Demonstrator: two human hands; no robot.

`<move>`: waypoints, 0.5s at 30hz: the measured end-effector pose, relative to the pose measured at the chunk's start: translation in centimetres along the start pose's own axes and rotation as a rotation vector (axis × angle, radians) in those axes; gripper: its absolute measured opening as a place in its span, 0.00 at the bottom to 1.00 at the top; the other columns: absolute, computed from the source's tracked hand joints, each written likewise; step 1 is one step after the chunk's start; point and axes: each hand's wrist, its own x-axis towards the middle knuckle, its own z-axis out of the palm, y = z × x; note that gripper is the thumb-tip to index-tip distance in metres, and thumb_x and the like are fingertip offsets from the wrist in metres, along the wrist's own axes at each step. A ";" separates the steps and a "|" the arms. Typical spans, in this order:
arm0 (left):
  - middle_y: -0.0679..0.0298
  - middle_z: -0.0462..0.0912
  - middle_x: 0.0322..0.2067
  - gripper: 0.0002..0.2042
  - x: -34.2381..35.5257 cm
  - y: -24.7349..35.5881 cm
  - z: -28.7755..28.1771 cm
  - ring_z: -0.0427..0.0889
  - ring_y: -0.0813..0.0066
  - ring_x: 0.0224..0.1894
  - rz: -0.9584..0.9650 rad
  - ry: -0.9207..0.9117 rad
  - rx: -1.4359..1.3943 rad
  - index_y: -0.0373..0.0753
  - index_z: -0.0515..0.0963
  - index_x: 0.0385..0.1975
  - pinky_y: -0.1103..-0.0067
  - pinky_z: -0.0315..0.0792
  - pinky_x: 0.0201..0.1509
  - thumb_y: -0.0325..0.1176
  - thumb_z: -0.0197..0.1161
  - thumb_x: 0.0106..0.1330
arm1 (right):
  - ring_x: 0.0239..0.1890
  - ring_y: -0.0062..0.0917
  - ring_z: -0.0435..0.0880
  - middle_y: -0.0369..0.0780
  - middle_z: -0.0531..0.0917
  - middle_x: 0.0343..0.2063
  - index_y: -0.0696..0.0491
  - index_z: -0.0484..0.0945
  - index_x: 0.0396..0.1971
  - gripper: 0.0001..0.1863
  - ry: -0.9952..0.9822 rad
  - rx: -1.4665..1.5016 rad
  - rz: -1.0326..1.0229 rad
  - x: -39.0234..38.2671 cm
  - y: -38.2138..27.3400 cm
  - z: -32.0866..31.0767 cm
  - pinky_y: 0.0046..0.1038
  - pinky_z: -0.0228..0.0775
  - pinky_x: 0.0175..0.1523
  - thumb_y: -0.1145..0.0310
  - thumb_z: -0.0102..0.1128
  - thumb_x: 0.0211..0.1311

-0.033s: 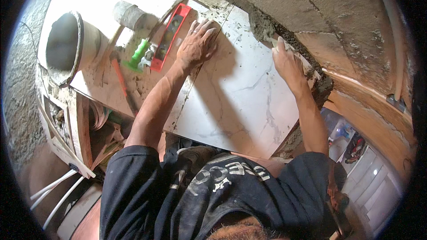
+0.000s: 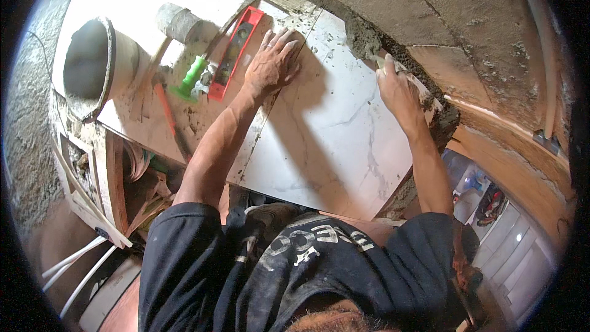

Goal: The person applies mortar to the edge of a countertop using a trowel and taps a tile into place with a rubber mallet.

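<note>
Down went the left hand, palm to the surface, fingers loosely spread and gripping nothing, right along the seam at the near tile's left edge. Across on the other side, the right hand had its fingers curled around a small pale thing, mostly hidden, so its full shape could not be told. And there, between the two arms, lay the big white tile with its grey veins, flat and speckled with crumbs, its lower edge just in front of the dark shirt. A lump of wet grey mortar sat at the tile's far corner, just beyond the right fingertips, close to the rough wall.

Over to the left, what a crowd! A red level lay slantwise just beside the left hand; next to it came a green-handled tool, then a mallet with a thick grey head. A bucket lay on its side, mouth facing left, and an orange-handled tool rested below the mallet.
</note>
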 end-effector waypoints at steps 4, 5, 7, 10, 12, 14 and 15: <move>0.55 0.60 0.63 0.25 0.2 0.7 -0.5 0.54 0.60 0.68 -0.004 0.000 -0.009 0.39 0.67 0.55 0.61 0.44 0.73 0.45 0.59 0.60 | 0.27 0.49 0.82 0.54 0.82 0.27 0.59 0.60 0.60 0.25 0.090 0.257 -0.103 1.6 -4.0 2.8 0.47 0.74 0.32 0.59 0.43 0.68; 0.55 0.60 0.63 0.25 0.2 0.5 -0.4 0.54 0.60 0.68 0.003 0.005 -0.010 0.39 0.67 0.55 0.62 0.44 0.73 0.45 0.59 0.60 | 0.26 0.49 0.82 0.55 0.82 0.28 0.63 0.61 0.57 0.24 0.118 0.450 -0.178 3.3 -6.5 2.6 0.46 0.75 0.32 0.62 0.43 0.68; 0.54 0.60 0.63 0.24 0.1 0.1 -0.3 0.54 0.60 0.68 -0.001 0.023 -0.006 0.39 0.67 0.55 0.62 0.44 0.73 0.42 0.59 0.60 | 0.25 0.49 0.82 0.57 0.80 0.23 0.67 0.63 0.53 0.23 0.014 0.301 -0.145 6.8 -10.7 1.2 0.45 0.74 0.28 0.64 0.42 0.67; 0.54 0.60 0.63 0.24 0.1 0.1 -0.5 0.55 0.59 0.68 0.006 0.012 -0.007 0.38 0.67 0.54 0.63 0.44 0.73 0.41 0.59 0.60 | 0.19 0.33 0.79 0.42 0.76 0.16 0.67 0.62 0.50 0.23 -0.007 0.220 -0.166 8.8 -8.9 3.2 0.40 0.73 0.24 0.60 0.36 0.70; 0.54 0.61 0.63 0.24 0.3 0.0 -0.6 0.55 0.59 0.68 0.020 0.027 -0.033 0.37 0.67 0.54 0.62 0.44 0.73 0.41 0.58 0.60 | 0.20 0.30 0.78 0.40 0.76 0.18 0.64 0.61 0.52 0.23 -0.163 0.263 -0.016 7.4 -6.7 1.3 0.40 0.73 0.26 0.59 0.35 0.70; 0.54 0.61 0.63 0.24 -0.3 0.2 -0.5 0.55 0.59 0.68 0.018 0.039 -0.044 0.37 0.67 0.54 0.62 0.44 0.73 0.41 0.58 0.60 | 0.25 0.35 0.81 0.45 0.80 0.23 0.60 0.58 0.56 0.23 -0.315 0.299 0.142 4.5 -4.9 -2.3 0.42 0.74 0.31 0.58 0.36 0.70; 0.54 0.61 0.63 0.24 -0.4 0.0 -0.3 0.55 0.59 0.68 0.012 0.054 -0.031 0.37 0.67 0.54 0.62 0.44 0.73 0.41 0.58 0.60 | 0.35 0.43 0.80 0.53 0.79 0.31 0.59 0.62 0.56 0.23 -0.284 0.245 0.182 3.5 -4.1 -2.4 0.46 0.72 0.41 0.59 0.38 0.67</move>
